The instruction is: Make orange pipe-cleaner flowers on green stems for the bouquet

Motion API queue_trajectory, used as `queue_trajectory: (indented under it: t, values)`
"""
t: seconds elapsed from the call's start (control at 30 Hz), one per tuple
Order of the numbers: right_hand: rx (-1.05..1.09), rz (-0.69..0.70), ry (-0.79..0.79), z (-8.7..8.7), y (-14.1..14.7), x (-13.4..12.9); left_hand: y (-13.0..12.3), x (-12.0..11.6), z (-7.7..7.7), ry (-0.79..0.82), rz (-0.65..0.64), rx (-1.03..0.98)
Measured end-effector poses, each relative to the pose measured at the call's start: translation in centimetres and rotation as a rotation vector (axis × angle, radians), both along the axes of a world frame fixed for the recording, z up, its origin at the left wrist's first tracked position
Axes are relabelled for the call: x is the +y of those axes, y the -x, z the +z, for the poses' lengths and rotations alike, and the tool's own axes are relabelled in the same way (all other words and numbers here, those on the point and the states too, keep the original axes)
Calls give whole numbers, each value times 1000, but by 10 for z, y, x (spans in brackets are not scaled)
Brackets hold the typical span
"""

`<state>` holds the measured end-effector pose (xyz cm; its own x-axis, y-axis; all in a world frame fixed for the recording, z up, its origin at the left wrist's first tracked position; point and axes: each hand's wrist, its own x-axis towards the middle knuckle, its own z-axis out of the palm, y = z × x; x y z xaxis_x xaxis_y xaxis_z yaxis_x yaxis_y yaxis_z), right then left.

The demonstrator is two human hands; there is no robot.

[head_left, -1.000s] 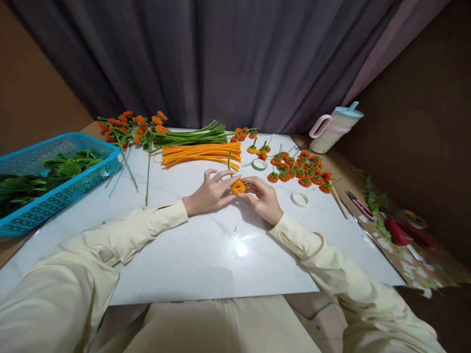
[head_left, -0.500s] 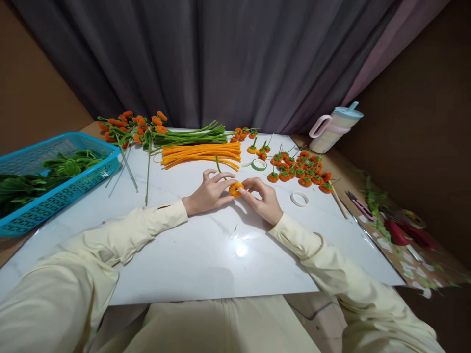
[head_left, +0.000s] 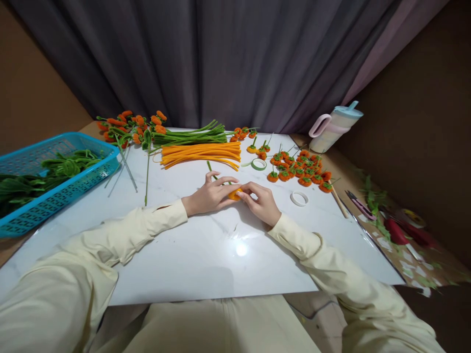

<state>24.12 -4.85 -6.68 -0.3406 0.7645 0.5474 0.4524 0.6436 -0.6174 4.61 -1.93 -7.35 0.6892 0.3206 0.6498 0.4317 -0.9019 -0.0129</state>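
Between my two hands is a small orange pipe-cleaner flower (head_left: 234, 195), held low over the white table. My left hand (head_left: 209, 195) pinches it from the left, and a green pipe-cleaner stem (head_left: 210, 168) sticks up behind those fingers. On the other side, my right hand (head_left: 260, 202) closes thumb and fingertips on the flower's right edge. Fingers cover much of the flower. Just beyond lie a bundle of orange pipe cleaners (head_left: 200, 154) and a bundle of green pipe cleaners (head_left: 195, 136).
Orange flower heads (head_left: 300, 168) cluster at the right, near green tape (head_left: 258, 164) and a white tape roll (head_left: 299, 198). A blue basket (head_left: 62, 193) with green leaves stands left. Stemmed flowers (head_left: 138, 128) lie back left. Pliers (head_left: 360, 205) and a tumbler (head_left: 333, 128) are right.
The orange flower has turned between my fingers and sits slightly lower. Its green stem now leans further left. Both hands stay in nearly the same place.
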Motion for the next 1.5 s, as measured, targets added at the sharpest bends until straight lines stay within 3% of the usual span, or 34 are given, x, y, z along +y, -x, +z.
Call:
queue_trajectory:
  t: [0.77, 1.3, 1.5]
  values:
    - [17, 24, 270, 4, 3, 1, -3, 1, -1, -39, 1, 12]
    - [295, 60, 607, 0, 7, -1, -2, -1, 6, 139, -61, 87]
    - [407, 88, 690, 2, 6, 3, -2, 1, 2, 137, 7, 55]
